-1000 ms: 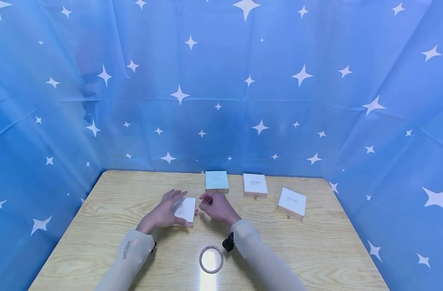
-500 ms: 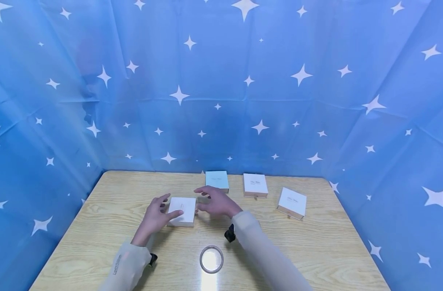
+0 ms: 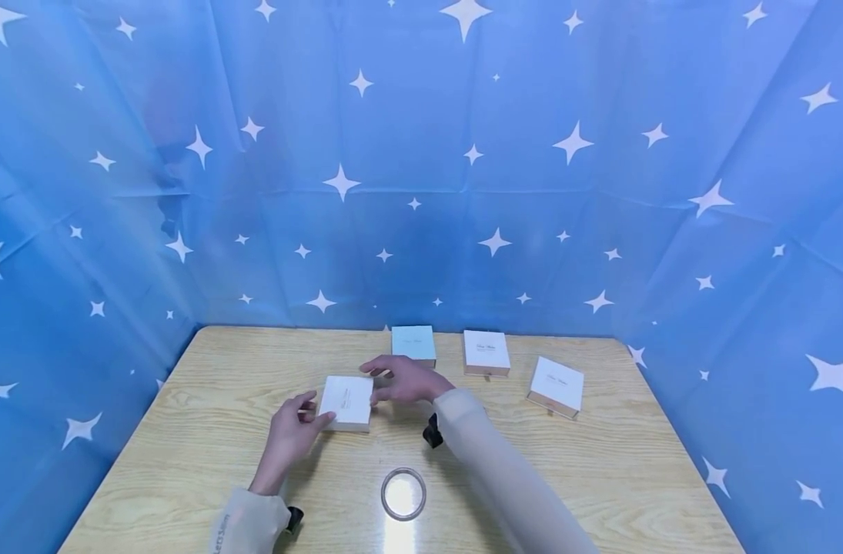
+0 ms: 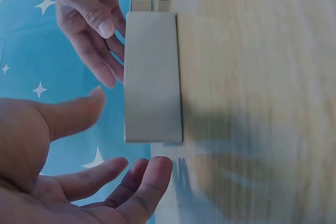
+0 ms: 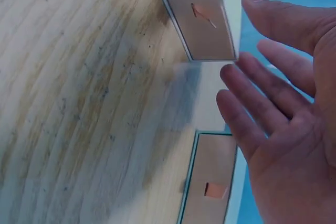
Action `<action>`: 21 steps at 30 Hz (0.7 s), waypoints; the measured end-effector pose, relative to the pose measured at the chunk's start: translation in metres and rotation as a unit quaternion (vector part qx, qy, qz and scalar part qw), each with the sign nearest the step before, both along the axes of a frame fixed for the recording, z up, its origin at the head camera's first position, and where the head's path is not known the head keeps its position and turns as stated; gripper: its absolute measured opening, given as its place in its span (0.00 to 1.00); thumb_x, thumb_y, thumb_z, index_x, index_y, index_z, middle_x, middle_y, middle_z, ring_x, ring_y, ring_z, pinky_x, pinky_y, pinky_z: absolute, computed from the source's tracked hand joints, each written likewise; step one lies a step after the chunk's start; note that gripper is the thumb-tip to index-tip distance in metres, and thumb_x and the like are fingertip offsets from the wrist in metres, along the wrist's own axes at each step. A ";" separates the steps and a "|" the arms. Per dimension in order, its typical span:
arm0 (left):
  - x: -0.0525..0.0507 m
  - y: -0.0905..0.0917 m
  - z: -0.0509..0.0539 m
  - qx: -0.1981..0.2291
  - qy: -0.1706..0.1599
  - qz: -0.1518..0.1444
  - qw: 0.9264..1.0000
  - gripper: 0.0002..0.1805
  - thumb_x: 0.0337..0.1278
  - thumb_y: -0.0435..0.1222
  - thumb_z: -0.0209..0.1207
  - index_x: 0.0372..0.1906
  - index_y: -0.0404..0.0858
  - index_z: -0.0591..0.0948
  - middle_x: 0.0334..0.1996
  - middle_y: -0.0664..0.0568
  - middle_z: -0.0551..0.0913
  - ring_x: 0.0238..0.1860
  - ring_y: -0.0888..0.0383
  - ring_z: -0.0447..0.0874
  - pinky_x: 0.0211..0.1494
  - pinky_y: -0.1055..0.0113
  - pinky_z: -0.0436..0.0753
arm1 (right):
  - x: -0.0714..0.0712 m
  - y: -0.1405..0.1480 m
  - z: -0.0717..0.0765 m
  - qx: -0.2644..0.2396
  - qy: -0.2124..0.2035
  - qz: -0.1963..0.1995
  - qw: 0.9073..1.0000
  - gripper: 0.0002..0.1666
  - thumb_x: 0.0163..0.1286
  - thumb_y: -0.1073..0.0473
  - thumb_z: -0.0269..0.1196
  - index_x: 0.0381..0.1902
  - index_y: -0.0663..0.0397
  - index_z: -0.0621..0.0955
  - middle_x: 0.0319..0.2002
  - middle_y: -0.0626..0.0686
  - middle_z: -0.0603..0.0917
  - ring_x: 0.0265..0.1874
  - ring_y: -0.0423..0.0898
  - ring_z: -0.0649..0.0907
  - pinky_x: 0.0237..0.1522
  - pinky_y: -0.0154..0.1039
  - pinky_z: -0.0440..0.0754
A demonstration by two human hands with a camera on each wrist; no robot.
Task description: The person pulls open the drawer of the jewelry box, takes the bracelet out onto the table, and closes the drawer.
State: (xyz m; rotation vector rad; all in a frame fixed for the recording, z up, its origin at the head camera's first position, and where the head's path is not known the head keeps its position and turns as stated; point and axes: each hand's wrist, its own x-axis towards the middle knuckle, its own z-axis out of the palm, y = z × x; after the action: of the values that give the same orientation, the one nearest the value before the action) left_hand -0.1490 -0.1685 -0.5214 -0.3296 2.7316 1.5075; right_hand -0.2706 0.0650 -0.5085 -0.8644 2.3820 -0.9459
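A white, flat square box (image 3: 345, 402) with small dark print on its lid lies left of the table's middle. My left hand (image 3: 291, 437) is at its left side, fingers relaxed and thumb by the near left corner. In the left wrist view, a gap shows between that hand's fingers and the box (image 4: 152, 77). My right hand (image 3: 409, 380) is beside the box's right edge, fingers loosely bent. In the right wrist view, a tan pull tab (image 5: 203, 14) sticks out of the box's side, close to the right hand (image 5: 291, 124), which does not grip it.
Behind the right hand stands a light blue box (image 3: 413, 341). Further right are two white boxes, one upright to the edge (image 3: 486, 350) and one turned (image 3: 556, 383). A grey ring (image 3: 383, 494) lies near the front of the wooden table (image 3: 587, 477). Blue star-patterned cloth (image 3: 421, 223) surrounds it.
My left hand has drawn back from over the box, toward its left side and nearer me. My right hand has loosened and shifted slightly left. The box stays about where it was.
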 end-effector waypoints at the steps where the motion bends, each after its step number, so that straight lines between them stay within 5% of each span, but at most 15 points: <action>1: 0.000 0.001 -0.002 0.000 0.005 0.004 1.000 0.33 0.63 0.37 0.68 0.69 0.26 0.73 0.55 0.33 0.80 0.50 0.46 0.83 0.48 0.63 0.81 | 0.000 -0.001 -0.001 -0.001 -0.005 0.000 1.000 0.36 0.67 0.52 0.73 0.71 0.44 0.76 0.68 0.48 0.79 0.67 0.52 0.78 0.67 0.48 0.78; 10: 0.000 0.007 -0.009 0.004 0.038 0.017 0.999 0.28 0.58 0.31 0.69 0.63 0.24 0.78 0.49 0.33 0.83 0.47 0.45 0.85 0.51 0.56 0.85 | -0.003 -0.007 -0.009 0.006 -0.001 -0.005 1.000 0.32 0.64 0.55 0.74 0.66 0.42 0.80 0.66 0.48 0.81 0.64 0.49 0.82 0.64 0.41 0.81; 21: -0.003 0.007 -0.011 0.004 0.043 0.018 0.999 0.26 0.57 0.29 0.70 0.60 0.26 0.80 0.47 0.35 0.84 0.45 0.47 0.85 0.46 0.64 0.84 | 0.000 -0.007 -0.011 0.000 -0.010 -0.023 1.000 0.32 0.63 0.56 0.75 0.66 0.43 0.81 0.60 0.48 0.84 0.61 0.48 0.83 0.63 0.42 0.82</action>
State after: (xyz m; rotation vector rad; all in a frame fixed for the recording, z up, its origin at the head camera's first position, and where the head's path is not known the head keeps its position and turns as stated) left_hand -0.1520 -0.1619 -0.5321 -0.3245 2.7993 1.5761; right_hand -0.2709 0.0575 -0.5194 -0.7990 2.3938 -0.9677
